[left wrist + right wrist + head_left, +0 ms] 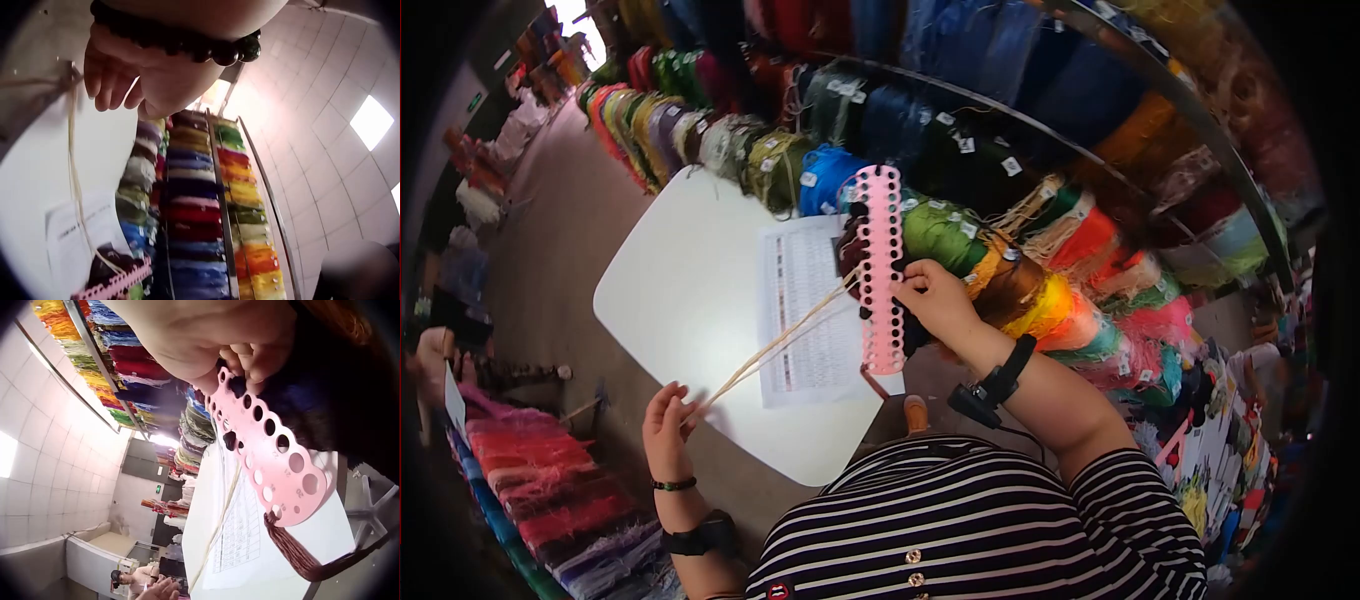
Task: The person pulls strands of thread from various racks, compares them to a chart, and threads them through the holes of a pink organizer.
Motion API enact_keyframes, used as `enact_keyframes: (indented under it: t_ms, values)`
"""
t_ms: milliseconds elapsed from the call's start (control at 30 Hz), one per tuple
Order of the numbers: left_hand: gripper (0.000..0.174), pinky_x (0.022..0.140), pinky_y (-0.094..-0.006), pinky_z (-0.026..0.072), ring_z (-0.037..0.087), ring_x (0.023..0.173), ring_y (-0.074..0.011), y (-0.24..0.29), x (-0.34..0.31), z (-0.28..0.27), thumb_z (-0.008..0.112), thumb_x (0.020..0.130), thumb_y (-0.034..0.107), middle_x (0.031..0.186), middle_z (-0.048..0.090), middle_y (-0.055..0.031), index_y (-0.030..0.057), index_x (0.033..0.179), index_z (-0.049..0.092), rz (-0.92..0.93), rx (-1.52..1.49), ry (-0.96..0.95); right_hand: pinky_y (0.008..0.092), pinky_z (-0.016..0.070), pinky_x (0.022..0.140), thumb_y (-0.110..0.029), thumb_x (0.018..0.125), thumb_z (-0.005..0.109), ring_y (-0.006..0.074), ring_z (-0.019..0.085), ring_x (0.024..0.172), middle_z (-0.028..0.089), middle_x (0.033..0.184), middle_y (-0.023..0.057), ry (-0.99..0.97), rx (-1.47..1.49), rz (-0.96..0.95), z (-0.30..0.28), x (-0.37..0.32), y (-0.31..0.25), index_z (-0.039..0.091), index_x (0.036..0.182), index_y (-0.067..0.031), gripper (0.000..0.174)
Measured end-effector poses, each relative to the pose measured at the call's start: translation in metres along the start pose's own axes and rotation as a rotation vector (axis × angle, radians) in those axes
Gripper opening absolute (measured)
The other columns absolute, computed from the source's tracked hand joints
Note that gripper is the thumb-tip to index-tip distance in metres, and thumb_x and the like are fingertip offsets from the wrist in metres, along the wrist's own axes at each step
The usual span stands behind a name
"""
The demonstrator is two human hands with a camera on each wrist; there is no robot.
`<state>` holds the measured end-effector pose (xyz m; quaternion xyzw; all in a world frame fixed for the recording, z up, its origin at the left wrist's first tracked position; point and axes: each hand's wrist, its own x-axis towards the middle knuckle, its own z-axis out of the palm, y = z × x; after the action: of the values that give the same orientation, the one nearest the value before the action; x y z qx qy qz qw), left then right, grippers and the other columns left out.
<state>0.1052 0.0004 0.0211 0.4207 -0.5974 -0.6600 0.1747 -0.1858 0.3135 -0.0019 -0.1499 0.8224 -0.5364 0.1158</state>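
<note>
A long pink thread organizer card (881, 240) with rows of numbered holes lies over the table's right side. My right hand (940, 300) pinches its edge between thumb and fingers. Dark thread (852, 238) shows along the card, and a brown skein (294, 553) is looped through an end hole in the right wrist view. Cream thread (780, 341) runs taut from the card's middle toward the lower left. My left hand (666, 430) holds the far end of it with curled fingers; the exact grip is partly hidden in the left wrist view.
A printed sheet (795, 370) lies on the white table (650, 270). Skeins of many colours hang along a rack (960, 150) behind and to the right. More red and pink skeins (540, 450) are at the lower left. Another person (134, 581) appears far off.
</note>
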Motion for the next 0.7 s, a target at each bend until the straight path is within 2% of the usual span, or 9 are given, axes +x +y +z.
enact_keyframes:
  t_ms: [33,167,233,300,400,433,567,600,700]
  values:
    - [0.031,0.070,-0.0233,0.0476,0.062,0.084,-0.0122,0.008,0.000,0.015,0.057,0.094,0.021,0.110,0.064,-0.0047,0.0081,0.123,0.056,0.008,-0.010,-0.097,0.0308,0.0510,0.071,-0.027,0.081,0.073,0.0193,0.065,0.077,0.067,0.085,0.0123,0.044,-0.068,-0.073,-0.007,-0.005,-0.002,0.059,0.104,0.0015,0.040]
    - [0.031,0.063,-0.0211,0.0486,0.063,0.078,-0.0114,0.031,-0.004,0.065,0.056,0.094,0.019,0.103,0.066,-0.0055,0.0050,0.122,0.055,-0.031,-0.026,-0.332,0.0260,0.0505,0.070,-0.017,0.084,0.070,0.0121,0.064,0.077,0.066,0.083,0.0068,-0.030,0.035,-0.007,-0.082,-0.053,-0.064,0.063,0.101,-0.0006,0.024]
    - [0.032,0.063,-0.0214,0.0481,0.063,0.078,-0.0114,0.040,-0.011,0.086,0.056,0.094,0.021,0.101,0.066,-0.0062,0.0044,0.121,0.055,-0.021,0.000,-0.346,0.0254,0.0496,0.069,-0.014,0.086,0.067,0.0104,0.061,0.074,0.067,0.084,0.0060,0.065,0.108,-0.040,-0.124,-0.067,-0.051,0.065,0.097,0.0004,0.019]
    - [0.032,0.059,-0.0202,0.0473,0.062,0.075,-0.0102,0.041,-0.011,0.101,0.056,0.093,0.021,0.098,0.066,-0.0057,0.0050,0.121,0.055,-0.034,-0.005,-0.384,0.0217,0.0474,0.063,-0.016,0.089,0.065,0.0051,0.056,0.067,0.064,0.078,0.0013,0.228,-0.180,-0.084,-0.180,-0.081,-0.047,0.066,0.103,0.0005,0.022]
    - [0.032,0.057,-0.0200,0.0468,0.062,0.073,-0.0097,0.036,-0.008,0.117,0.055,0.093,0.022,0.096,0.066,-0.0046,0.0058,0.121,0.054,-0.068,-0.006,-0.441,0.0303,0.0505,0.067,-0.017,0.085,0.062,0.0179,0.065,0.071,0.067,0.077,0.0122,0.460,-0.229,0.056,-0.259,-0.089,-0.006,0.070,0.094,-0.0020,0.019]
    - [0.032,0.057,-0.0200,0.0467,0.062,0.072,-0.0097,0.035,-0.008,0.123,0.055,0.094,0.022,0.096,0.066,-0.0045,0.0059,0.121,0.054,-0.075,0.006,-0.452,0.0302,0.0506,0.065,-0.017,0.084,0.062,0.0192,0.066,0.069,0.068,0.076,0.0119,0.536,-0.346,0.017,-0.282,-0.092,0.003,0.070,0.092,-0.0017,0.019]
    - [0.031,0.057,-0.0195,0.0479,0.062,0.072,-0.0095,0.038,-0.012,0.146,0.054,0.095,0.025,0.095,0.066,-0.0037,0.0061,0.120,0.054,-0.048,0.010,-0.503,0.0314,0.0514,0.064,-0.014,0.083,0.063,0.0184,0.066,0.068,0.068,0.078,0.0115,0.548,-0.095,0.346,-0.336,-0.108,0.021,0.070,0.095,-0.0015,0.019]
    - [0.030,0.058,-0.0195,0.0485,0.062,0.071,-0.0092,0.043,-0.016,0.155,0.053,0.096,0.025,0.095,0.066,-0.0033,0.0062,0.119,0.054,-0.056,0.013,-0.508,0.0328,0.0523,0.065,-0.013,0.085,0.063,0.0185,0.066,0.070,0.069,0.084,0.0102,0.432,-0.236,0.176,-0.340,-0.103,0.030,0.069,0.101,-0.0015,0.021]
    - [0.029,0.057,-0.0194,0.0485,0.062,0.071,-0.0089,0.051,-0.021,0.180,0.053,0.096,0.025,0.094,0.067,-0.0031,0.0061,0.118,0.055,-0.066,0.016,-0.528,0.0323,0.0518,0.076,-0.015,0.087,0.062,0.0215,0.066,0.088,0.069,0.101,0.0124,0.196,-0.065,0.100,-0.312,-0.072,0.026,0.064,0.113,-0.0029,0.029]
